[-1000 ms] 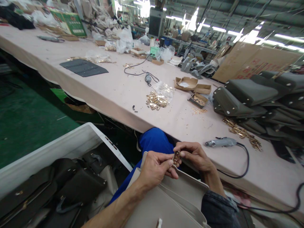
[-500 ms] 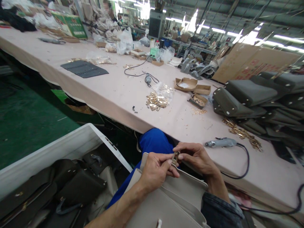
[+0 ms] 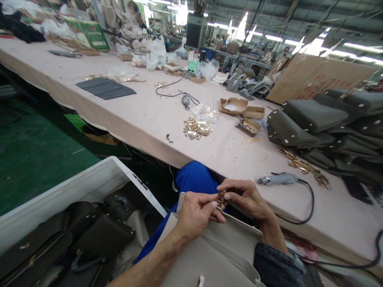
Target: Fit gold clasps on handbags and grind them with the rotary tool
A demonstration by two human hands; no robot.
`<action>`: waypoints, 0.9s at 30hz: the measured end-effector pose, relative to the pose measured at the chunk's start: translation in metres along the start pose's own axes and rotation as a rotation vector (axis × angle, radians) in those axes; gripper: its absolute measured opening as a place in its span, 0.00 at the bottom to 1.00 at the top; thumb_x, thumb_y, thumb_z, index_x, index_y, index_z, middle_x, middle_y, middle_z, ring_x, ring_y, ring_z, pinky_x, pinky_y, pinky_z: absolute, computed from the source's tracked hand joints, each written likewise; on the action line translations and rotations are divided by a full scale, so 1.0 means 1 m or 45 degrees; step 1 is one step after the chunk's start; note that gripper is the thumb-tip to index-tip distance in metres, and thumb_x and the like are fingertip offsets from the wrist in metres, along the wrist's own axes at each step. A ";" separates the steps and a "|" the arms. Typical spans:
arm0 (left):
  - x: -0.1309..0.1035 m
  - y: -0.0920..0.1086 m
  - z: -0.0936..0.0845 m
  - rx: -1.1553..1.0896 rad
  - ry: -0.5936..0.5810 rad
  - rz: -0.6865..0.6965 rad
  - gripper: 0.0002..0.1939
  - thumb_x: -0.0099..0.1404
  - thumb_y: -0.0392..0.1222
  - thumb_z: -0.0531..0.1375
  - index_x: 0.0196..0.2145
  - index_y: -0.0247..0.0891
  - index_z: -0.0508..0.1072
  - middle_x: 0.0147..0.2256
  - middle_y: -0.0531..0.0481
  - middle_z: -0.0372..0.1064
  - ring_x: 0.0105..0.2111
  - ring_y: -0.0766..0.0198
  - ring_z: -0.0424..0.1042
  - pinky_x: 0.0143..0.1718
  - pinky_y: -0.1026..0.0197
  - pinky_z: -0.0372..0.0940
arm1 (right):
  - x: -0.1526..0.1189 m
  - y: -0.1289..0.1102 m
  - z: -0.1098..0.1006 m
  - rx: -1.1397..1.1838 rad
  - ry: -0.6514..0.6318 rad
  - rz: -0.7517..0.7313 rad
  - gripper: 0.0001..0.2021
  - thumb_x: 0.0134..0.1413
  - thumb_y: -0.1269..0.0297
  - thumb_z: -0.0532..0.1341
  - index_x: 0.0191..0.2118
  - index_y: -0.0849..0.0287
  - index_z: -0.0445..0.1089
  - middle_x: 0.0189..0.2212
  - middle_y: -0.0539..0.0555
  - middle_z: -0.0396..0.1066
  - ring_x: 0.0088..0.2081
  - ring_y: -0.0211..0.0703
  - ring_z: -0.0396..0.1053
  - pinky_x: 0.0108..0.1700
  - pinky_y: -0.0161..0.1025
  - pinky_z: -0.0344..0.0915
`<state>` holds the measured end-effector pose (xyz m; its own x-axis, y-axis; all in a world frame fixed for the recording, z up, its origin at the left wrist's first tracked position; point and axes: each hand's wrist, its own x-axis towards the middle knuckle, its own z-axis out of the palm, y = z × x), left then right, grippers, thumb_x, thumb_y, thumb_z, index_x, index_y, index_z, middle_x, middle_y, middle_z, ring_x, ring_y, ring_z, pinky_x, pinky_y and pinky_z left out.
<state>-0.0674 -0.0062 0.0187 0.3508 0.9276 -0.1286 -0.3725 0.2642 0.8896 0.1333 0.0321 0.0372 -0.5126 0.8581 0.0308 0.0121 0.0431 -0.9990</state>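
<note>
A light beige leather bag rests on my lap, its flap raised toward the table. My left hand is closed on the edge of the flap, thumb and forefinger against a small gold-coloured metal clasp plate. From the other side, my right hand pinches the same plate between thumb and fingers. The plate sits at the flap's edge and has a slot-like opening. Whether it is fastened there, I cannot tell. Beyond my right hand, a grey electric screwdriver lies on the table with its black cord attached.
On the pink-covered table lie gold metal fittings, a small cardboard box of little parts and more fittings. Dark bags are piled at right. A white bin with dark bags stands at left. A person is far back.
The metal clasp plate has tilted slightly between my fingers and catches the light differently. Both hands stay in nearly the same place, and the bag has hardly moved.
</note>
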 end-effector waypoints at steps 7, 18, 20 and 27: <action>0.001 0.005 0.006 -0.017 0.077 -0.050 0.12 0.62 0.41 0.65 0.39 0.30 0.85 0.22 0.46 0.76 0.22 0.63 0.77 0.27 0.63 0.76 | 0.000 -0.002 -0.001 -0.120 0.009 -0.004 0.11 0.64 0.65 0.66 0.51 0.59 0.79 0.36 0.56 0.74 0.34 0.43 0.72 0.37 0.40 0.69; 0.001 -0.002 0.014 0.002 0.248 -0.059 0.13 0.61 0.41 0.64 0.37 0.27 0.83 0.21 0.44 0.76 0.20 0.62 0.75 0.27 0.62 0.75 | -0.003 -0.008 0.008 -0.255 0.095 -0.050 0.11 0.63 0.64 0.67 0.49 0.58 0.79 0.36 0.56 0.76 0.35 0.44 0.74 0.38 0.40 0.71; 0.001 -0.001 0.016 0.019 0.256 -0.059 0.13 0.61 0.41 0.64 0.35 0.26 0.82 0.21 0.44 0.76 0.20 0.62 0.75 0.26 0.62 0.75 | -0.004 -0.007 0.005 -0.186 0.071 -0.033 0.10 0.62 0.64 0.68 0.48 0.58 0.79 0.36 0.56 0.76 0.35 0.44 0.74 0.38 0.41 0.72; 0.000 -0.002 0.018 0.042 0.269 -0.030 0.12 0.60 0.41 0.65 0.34 0.27 0.82 0.21 0.43 0.76 0.19 0.61 0.75 0.25 0.63 0.73 | -0.004 -0.002 0.003 -0.087 0.055 -0.054 0.10 0.61 0.64 0.69 0.47 0.59 0.79 0.35 0.56 0.76 0.34 0.44 0.74 0.38 0.40 0.71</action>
<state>-0.0509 -0.0119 0.0249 0.1699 0.9570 -0.2352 -0.3366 0.2807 0.8988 0.1328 0.0269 0.0393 -0.4767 0.8758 0.0756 0.0507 0.1133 -0.9923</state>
